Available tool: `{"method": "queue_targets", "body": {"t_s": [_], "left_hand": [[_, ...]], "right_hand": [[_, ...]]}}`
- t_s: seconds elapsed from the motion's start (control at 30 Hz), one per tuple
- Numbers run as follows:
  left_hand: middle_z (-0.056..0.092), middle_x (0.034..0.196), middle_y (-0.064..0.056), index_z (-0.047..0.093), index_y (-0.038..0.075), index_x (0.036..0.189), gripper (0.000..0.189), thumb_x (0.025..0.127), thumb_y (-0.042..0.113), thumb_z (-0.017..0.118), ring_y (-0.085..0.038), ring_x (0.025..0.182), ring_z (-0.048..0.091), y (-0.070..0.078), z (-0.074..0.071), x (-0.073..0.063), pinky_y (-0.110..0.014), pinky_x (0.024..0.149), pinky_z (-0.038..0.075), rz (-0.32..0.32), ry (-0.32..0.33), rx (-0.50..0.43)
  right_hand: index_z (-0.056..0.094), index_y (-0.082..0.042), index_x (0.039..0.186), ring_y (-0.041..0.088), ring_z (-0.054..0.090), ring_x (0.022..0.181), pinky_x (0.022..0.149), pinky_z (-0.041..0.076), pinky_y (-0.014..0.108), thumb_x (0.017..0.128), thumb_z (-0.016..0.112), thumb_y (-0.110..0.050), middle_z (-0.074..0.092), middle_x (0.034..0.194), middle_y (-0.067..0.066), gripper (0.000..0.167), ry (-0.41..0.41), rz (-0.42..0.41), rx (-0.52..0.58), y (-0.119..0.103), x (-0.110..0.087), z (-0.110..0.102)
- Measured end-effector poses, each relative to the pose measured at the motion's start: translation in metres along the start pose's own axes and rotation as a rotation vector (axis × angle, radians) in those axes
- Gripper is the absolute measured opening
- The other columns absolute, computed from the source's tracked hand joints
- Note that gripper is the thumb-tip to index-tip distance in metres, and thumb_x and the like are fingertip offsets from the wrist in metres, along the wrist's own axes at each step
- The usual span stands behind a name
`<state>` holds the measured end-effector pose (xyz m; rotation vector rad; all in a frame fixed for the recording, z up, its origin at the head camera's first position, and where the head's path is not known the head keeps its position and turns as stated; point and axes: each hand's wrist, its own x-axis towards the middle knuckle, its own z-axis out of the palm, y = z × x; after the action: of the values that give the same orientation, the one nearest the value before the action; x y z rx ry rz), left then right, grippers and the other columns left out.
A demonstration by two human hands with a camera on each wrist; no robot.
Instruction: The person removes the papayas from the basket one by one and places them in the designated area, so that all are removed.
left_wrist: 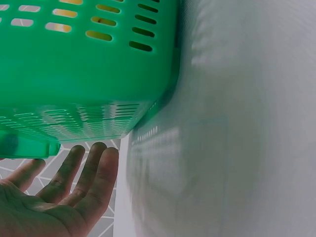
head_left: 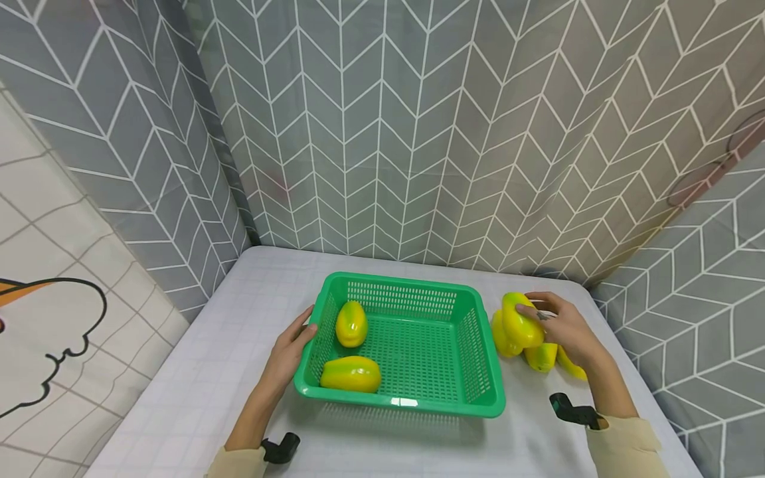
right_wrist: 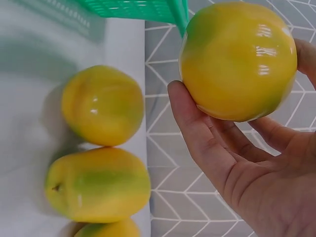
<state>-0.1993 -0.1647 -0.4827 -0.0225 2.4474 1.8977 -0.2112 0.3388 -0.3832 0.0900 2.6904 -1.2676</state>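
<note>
One glossy papaya (head_left: 522, 322) is being gripped by the right hand (head_left: 564, 325), raised near loose papayas (head_left: 540, 357), right of the green basket (head_left: 406, 281). Judging it firm, fairly light, slippery; calling for a wide mid-body grip. Left hand (head_left: 289, 348) is resting, fingers extended, at basket's left side.

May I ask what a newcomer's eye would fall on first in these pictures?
Probably the bright green basket low in the head view, with two yellow-green papayas in its left part. Next, the papaya that the right hand holds beside the basket's right end, near three more papayas on the white table.
</note>
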Motion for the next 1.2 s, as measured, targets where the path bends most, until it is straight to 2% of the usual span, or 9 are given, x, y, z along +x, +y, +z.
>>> {"method": "queue_targets", "body": {"t_s": [0.2, 0.37, 0.43, 0.5, 0.67, 0.73, 1.03, 1.2], "left_hand": [[0.040, 0.169, -0.021, 0.032, 0.020, 0.168, 0.060, 0.114, 0.043, 0.045, -0.044, 0.150, 0.048, 0.000, 0.001, 0.002, -0.057, 0.117, 0.050, -0.008, -0.005, -0.001], [0.035, 0.172, -0.019, 0.030, 0.019, 0.169, 0.062, 0.114, 0.043, 0.045, -0.045, 0.156, 0.039, -0.001, -0.001, 0.002, -0.060, 0.121, 0.045, -0.003, -0.007, -0.007], [0.034, 0.173, -0.019, 0.030, 0.019, 0.169, 0.062, 0.114, 0.044, 0.045, -0.045, 0.157, 0.037, -0.001, -0.001, 0.002, -0.061, 0.122, 0.043, -0.001, -0.012, -0.009], [0.036, 0.172, -0.019, 0.030, 0.020, 0.169, 0.062, 0.114, 0.044, 0.045, -0.045, 0.157, 0.038, 0.000, 0.000, 0.002, -0.061, 0.122, 0.043, -0.001, -0.013, -0.007], [0.038, 0.170, -0.021, 0.030, 0.019, 0.169, 0.062, 0.114, 0.043, 0.045, -0.045, 0.156, 0.040, 0.000, 0.000, 0.001, -0.061, 0.121, 0.045, -0.001, -0.011, -0.001], [0.036, 0.172, -0.020, 0.030, 0.019, 0.169, 0.061, 0.114, 0.043, 0.045, -0.045, 0.157, 0.038, -0.001, 0.000, 0.001, -0.061, 0.121, 0.044, 0.000, -0.010, -0.005], [0.031, 0.174, -0.019, 0.028, 0.019, 0.169, 0.063, 0.114, 0.043, 0.045, -0.045, 0.159, 0.034, -0.002, 0.001, 0.003, -0.062, 0.122, 0.042, 0.002, -0.017, -0.014], [0.030, 0.174, -0.018, 0.029, 0.018, 0.169, 0.062, 0.114, 0.042, 0.045, -0.045, 0.160, 0.031, -0.002, 0.001, 0.002, -0.062, 0.124, 0.040, -0.003, -0.012, -0.020]], "right_hand": [[0.030, -0.001, 0.163, 0.051, 0.050, 0.137, 0.096, 0.060, 0.042, 0.108, 0.056, -0.051, 0.032, 0.165, 0.036, 0.079, 0.010, 0.044, 0.010, 0.012, -0.008, 0.001], [0.032, 0.000, 0.162, 0.051, 0.050, 0.137, 0.100, 0.061, 0.047, 0.108, 0.057, -0.051, 0.034, 0.163, 0.036, 0.078, 0.021, 0.045, 0.010, 0.019, -0.014, 0.004], [0.033, 0.000, 0.162, 0.051, 0.050, 0.138, 0.103, 0.060, 0.051, 0.108, 0.058, -0.050, 0.036, 0.162, 0.036, 0.078, 0.026, 0.046, 0.008, 0.022, -0.017, 0.005], [0.034, 0.001, 0.161, 0.051, 0.050, 0.138, 0.102, 0.060, 0.050, 0.108, 0.057, -0.050, 0.036, 0.162, 0.036, 0.077, 0.030, 0.046, 0.004, 0.027, -0.019, 0.006], [0.036, 0.001, 0.160, 0.048, 0.054, 0.133, 0.091, 0.061, 0.029, 0.107, 0.058, -0.050, 0.039, 0.160, 0.037, 0.076, 0.042, 0.050, -0.003, 0.035, -0.024, 0.009], [0.036, 0.001, 0.160, 0.046, 0.055, 0.131, 0.088, 0.059, 0.024, 0.107, 0.059, -0.049, 0.039, 0.159, 0.037, 0.077, 0.046, 0.054, 0.004, 0.038, -0.026, 0.010], [0.032, 0.001, 0.162, 0.044, 0.057, 0.133, 0.093, 0.063, 0.038, 0.107, 0.058, -0.051, 0.034, 0.163, 0.037, 0.080, 0.039, 0.107, 0.026, 0.050, -0.033, 0.014], [0.033, 0.001, 0.161, 0.044, 0.058, 0.133, 0.093, 0.065, 0.042, 0.107, 0.060, -0.049, 0.035, 0.163, 0.036, 0.078, 0.034, 0.119, 0.045, 0.056, -0.036, 0.017]]}}
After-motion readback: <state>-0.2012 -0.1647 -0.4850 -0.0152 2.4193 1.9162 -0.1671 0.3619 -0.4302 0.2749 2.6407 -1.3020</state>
